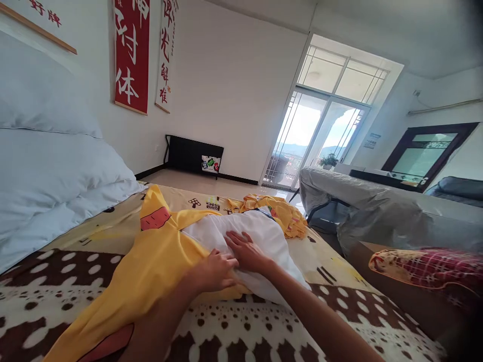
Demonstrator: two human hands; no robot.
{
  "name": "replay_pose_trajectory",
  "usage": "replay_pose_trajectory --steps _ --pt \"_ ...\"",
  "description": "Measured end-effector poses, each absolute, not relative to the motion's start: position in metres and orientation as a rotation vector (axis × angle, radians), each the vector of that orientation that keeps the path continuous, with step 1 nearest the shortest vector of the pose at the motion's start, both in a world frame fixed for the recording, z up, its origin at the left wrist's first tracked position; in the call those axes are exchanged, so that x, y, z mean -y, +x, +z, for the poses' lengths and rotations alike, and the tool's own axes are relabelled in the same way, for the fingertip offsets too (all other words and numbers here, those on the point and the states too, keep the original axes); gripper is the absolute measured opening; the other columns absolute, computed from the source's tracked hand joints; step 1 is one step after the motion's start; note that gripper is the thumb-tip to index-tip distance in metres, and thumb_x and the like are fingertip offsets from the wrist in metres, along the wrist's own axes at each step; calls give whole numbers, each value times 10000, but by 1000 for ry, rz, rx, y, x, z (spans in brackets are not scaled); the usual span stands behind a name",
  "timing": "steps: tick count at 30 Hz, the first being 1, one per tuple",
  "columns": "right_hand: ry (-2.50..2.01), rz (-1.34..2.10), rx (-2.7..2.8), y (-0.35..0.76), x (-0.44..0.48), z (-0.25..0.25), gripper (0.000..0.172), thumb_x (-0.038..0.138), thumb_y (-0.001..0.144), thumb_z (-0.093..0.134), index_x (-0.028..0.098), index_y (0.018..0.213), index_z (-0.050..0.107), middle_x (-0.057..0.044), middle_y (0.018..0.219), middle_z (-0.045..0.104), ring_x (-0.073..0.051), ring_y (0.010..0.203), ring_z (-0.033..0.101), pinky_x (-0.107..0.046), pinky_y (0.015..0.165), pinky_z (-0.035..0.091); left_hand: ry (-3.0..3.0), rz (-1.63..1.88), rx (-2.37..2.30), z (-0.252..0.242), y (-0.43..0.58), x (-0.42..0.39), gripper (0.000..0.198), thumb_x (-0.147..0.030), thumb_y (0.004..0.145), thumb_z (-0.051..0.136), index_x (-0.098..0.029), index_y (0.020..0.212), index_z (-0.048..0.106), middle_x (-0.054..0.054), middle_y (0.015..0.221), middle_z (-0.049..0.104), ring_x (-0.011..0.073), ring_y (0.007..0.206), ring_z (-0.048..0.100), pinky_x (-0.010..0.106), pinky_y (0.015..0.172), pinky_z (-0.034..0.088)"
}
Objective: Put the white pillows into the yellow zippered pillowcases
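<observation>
A yellow pillowcase point(154, 261) with red-pink patches lies across the bed, partly drawn over a white pillow point(264, 231). My left hand point(216, 270) is closed on the pillowcase's edge where it meets the pillow, its fingers curled. Just beyond it, my right hand point(244, 249) lies on the white pillow with fingers spread, pressing its surface. The pillow's left end is hidden inside the yellow fabric. Behind the pillow sits a crumpled heap of yellow patterned cloth point(290, 216).
Under everything is a brown and cream patterned blanket point(241, 322). White bedding point(56, 171) is piled on the left. A plaid cloth point(426, 269) rests on the right, near plastic-covered furniture point(377, 211). A black folded frame point(188, 156) leans by the far wall.
</observation>
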State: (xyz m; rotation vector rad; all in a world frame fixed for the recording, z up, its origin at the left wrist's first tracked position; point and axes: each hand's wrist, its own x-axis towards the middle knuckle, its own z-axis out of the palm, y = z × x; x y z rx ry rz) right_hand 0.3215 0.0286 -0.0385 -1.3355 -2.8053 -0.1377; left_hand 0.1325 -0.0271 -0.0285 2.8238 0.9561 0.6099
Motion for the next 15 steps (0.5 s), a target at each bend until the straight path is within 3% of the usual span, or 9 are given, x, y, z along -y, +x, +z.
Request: replay_pose_trajectory --steps 2,4,7,9,11,13,15 --pt "-1350 -97 2792 344 -6 -31 736 293 816 554 256 1486 251 -80 1556 225 -237 1436 169 -479 1144 118 2877 561 -1037 -44 140 15 201 -297 817 636 -198 989 663 43 1039 684 220 1005 616 361 929 436" --pt "-1390 -64 2806 367 18 -35 873 383 781 619 314 1506 137 -58 1570 175 -259 1440 145 -494 1137 119 2895 546 -1091 -52 142 7 202 -313 823 631 -196 986 656 53 1071 668 228 1043 595 368 937 419" --pt "-1479 -340 2766 392 42 -63 1049 331 682 724 349 1504 74 -68 1582 102 -339 1437 102 -554 1109 115 2904 516 -1145 -56 147 6 193 -311 855 582 -172 969 653 87 1050 663 245 1030 592 399 919 418" --pt "-1509 -669 2658 400 44 -87 934 174 735 656 373 1493 149 -79 1575 145 -359 1418 170 -565 1077 174 2914 481 -1162 -58 153 9 224 -325 862 563 -144 947 664 125 1035 662 282 1043 581 448 921 409" --pt "-1447 -901 2601 401 34 -104 766 76 803 532 357 1467 273 -102 1522 308 -329 1332 361 -506 1017 297 2920 444 -1157 -60 160 15 287 -366 854 566 -120 956 672 156 1047 661 317 1078 559 492 940 390" --pt "-1316 -985 2646 396 16 -105 586 78 856 465 302 1396 425 -116 1394 494 -273 1156 527 -422 930 389 2920 409 -1140 -63 167 20 322 -381 840 570 -109 975 674 165 1051 668 322 1083 559 498 949 386" --pt "-1187 -972 2723 386 -2 -88 415 125 889 464 251 1275 549 -103 1222 619 -230 993 583 -372 865 424 2907 391 -1135 -65 172 25 301 -330 837 545 -101 985 671 163 1030 682 304 1043 584 480 944 395"
